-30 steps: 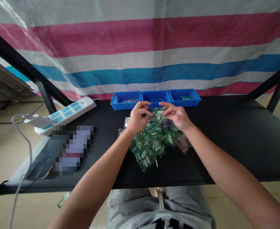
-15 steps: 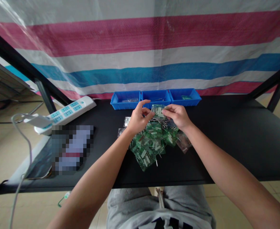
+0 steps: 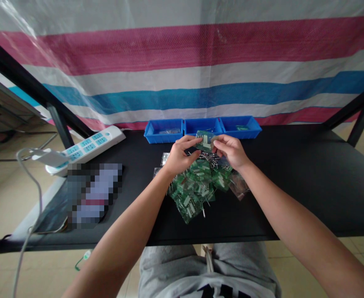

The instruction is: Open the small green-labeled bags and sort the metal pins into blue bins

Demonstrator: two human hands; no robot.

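Both hands hold one small clear bag of green parts [image 3: 204, 140] above a heap of similar bags [image 3: 197, 186] on the black table [image 3: 293, 182]. My left hand [image 3: 179, 155] pinches the bag's left edge with thumb and fingers. My right hand [image 3: 230, 151] pinches its right edge. Thin metal pins [image 3: 207, 156] stick out just below the held bag. Three blue bins [image 3: 202, 126] stand in a row right behind the hands.
A white power strip [image 3: 85, 147] with a plug and grey cable lies at the table's back left. A blurred flat object [image 3: 92, 192] lies near the left front edge. A striped tarp [image 3: 182, 62] hangs behind the table, with black frame legs at both sides.
The held bag has risen slightly and tilted toward the bins. My left fingers, briefly spread half a second ago, have closed on its edge again.
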